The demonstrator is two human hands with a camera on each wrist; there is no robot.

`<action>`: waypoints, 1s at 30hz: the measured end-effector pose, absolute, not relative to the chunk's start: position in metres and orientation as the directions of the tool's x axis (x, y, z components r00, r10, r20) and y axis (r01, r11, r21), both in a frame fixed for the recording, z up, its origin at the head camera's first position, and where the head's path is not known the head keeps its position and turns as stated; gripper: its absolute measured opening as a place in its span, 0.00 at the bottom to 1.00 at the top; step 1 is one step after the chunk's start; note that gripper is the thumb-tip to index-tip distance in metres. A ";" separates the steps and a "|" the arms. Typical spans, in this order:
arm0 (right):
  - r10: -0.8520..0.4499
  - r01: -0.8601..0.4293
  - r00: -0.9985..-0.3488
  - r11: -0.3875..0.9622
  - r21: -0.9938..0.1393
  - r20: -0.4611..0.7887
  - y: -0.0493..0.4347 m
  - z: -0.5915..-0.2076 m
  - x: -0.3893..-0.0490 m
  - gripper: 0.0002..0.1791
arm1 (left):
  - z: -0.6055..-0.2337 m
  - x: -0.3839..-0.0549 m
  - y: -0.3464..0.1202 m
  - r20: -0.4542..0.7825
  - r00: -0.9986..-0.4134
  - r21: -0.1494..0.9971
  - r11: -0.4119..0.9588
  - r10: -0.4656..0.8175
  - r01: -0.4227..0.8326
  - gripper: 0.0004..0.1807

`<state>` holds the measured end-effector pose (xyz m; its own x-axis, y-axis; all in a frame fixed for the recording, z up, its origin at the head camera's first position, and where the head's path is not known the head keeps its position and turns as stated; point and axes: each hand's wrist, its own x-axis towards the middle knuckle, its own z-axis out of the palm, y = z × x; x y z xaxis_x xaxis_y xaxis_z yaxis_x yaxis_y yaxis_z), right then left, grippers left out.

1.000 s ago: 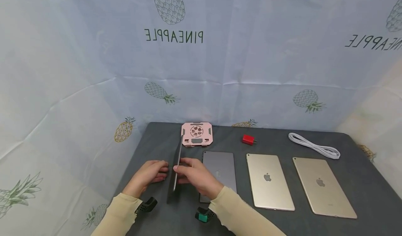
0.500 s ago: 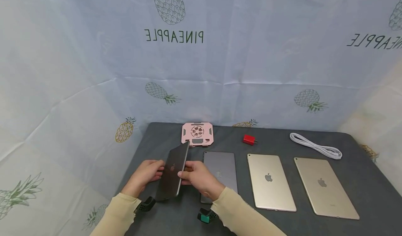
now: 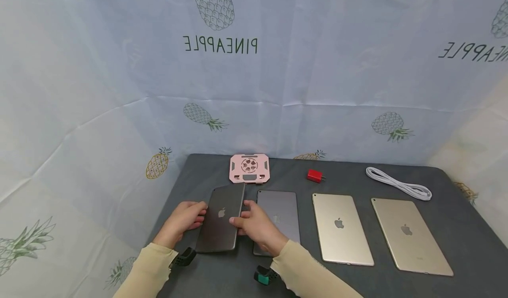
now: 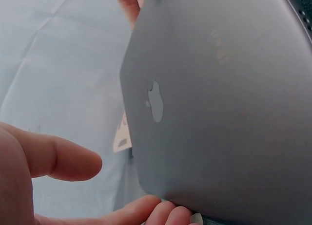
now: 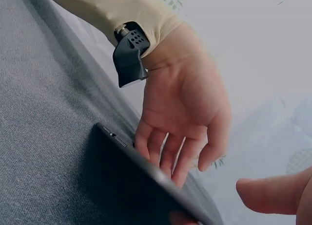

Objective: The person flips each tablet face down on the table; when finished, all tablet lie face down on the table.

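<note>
A dark grey tablet [image 3: 218, 221] with an apple logo leans over the cloth, back upward, its right side raised in the head view. My right hand [image 3: 258, 225] holds that right edge, fingers behind it and thumb on the back's side; in the right wrist view a fingertip [image 5: 183, 218] shows under the tablet's edge. At the left edge is my left hand [image 3: 184, 221], its fingertips [image 4: 146, 205] right at the tablet and its thumb [image 4: 73, 159] apart from it. A second grey tablet [image 3: 283, 210] lies flat, partly hidden by my right hand.
Two gold tablets [image 3: 337, 240] lie to the right on the dark grey table [image 3: 317, 284]. Farther back are a pink fold-up stand [image 3: 240, 159], a red charger plug [image 3: 315, 176] and a coiled white cable [image 3: 397, 184]. A pineapple-print curtain [image 3: 317, 77] hangs behind.
The tablet in my right hand has tipped from nearly upright to a low slant, turning its back with the logo upward. My right hand has moved slightly right; the left stays almost in place.
</note>
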<state>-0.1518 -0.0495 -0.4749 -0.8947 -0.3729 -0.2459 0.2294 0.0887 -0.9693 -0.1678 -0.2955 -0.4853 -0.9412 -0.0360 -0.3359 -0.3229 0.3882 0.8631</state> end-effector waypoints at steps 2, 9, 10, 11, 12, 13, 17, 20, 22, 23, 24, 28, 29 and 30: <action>-0.377 0.229 -0.892 0.106 -0.968 -0.252 -0.049 -0.475 -0.152 0.46 | -0.485 -0.168 -0.296 -0.337 -0.941 0.860 0.395 -0.038 -0.324 0.31; -0.354 0.215 -0.896 0.180 -0.960 -0.267 -0.049 -0.474 -0.154 0.44 | -0.483 -0.167 -0.297 -0.341 -0.939 0.852 0.409 -0.040 -0.327 0.30; -0.348 0.221 -0.896 0.189 -0.957 -0.276 -0.050 -0.474 -0.154 0.44 | -0.483 -0.167 -0.298 -0.341 -0.939 0.852 0.409 -0.042 -0.327 0.30; -0.343 0.229 -0.895 0.199 -0.953 -0.286 -0.050 -0.474 -0.155 0.45 | -0.483 -0.167 -0.298 -0.339 -0.940 0.852 0.410 -0.043 -0.326 0.30; -0.342 0.236 -0.893 0.200 -0.951 -0.293 -0.051 -0.474 -0.155 0.45 | -0.483 -0.166 -0.298 -0.338 -0.940 0.851 0.411 -0.046 -0.326 0.30; -0.343 0.242 -0.891 0.200 -0.950 -0.299 -0.051 -0.475 -0.155 0.45 | -0.483 -0.166 -0.298 -0.337 -0.940 0.851 0.411 -0.049 -0.326 0.29; -0.345 0.257 -0.887 0.185 -0.949 -0.307 -0.053 -0.476 -0.155 0.45 | -0.484 -0.166 -0.298 -0.331 -0.942 0.848 0.420 -0.059 -0.325 0.29; -0.343 0.254 -0.888 0.191 -0.948 -0.307 -0.055 -0.477 -0.155 0.45 | -0.483 -0.167 -0.299 -0.333 -0.941 0.845 0.423 -0.059 -0.325 0.29; -0.343 0.251 -0.887 0.203 -0.946 -0.309 -0.056 -0.477 -0.155 0.44 | -0.483 -0.167 -0.299 -0.335 -0.940 0.843 0.426 -0.060 -0.328 0.30; -0.343 0.247 -0.887 0.213 -0.945 -0.309 -0.057 -0.477 -0.155 0.44 | -0.483 -0.167 -0.300 -0.337 -0.940 0.842 0.427 -0.061 -0.330 0.31; -0.343 0.245 -0.887 0.221 -0.944 -0.310 -0.058 -0.477 -0.155 0.44 | -0.482 -0.167 -0.300 -0.338 -0.939 0.839 0.432 -0.061 -0.330 0.31; -0.344 0.233 -0.887 0.240 -0.942 -0.307 -0.061 -0.475 -0.153 0.46 | -0.480 -0.168 -0.302 -0.345 -0.936 0.832 0.438 -0.071 -0.340 0.32; -0.344 0.232 -0.888 0.237 -0.943 -0.305 -0.062 -0.474 -0.152 0.46 | -0.480 -0.168 -0.303 -0.344 -0.936 0.832 0.437 -0.074 -0.340 0.32; -0.343 0.231 -0.890 0.234 -0.945 -0.302 -0.063 -0.473 -0.151 0.46 | -0.479 -0.168 -0.303 -0.342 -0.937 0.832 0.441 -0.072 -0.337 0.32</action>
<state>-0.1509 -0.0626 -0.4732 -0.8897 -0.3426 -0.3019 0.2306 0.2337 -0.9446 -0.1680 -0.3031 -0.4795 -0.9370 -0.0724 -0.3417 -0.3374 0.4406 0.8319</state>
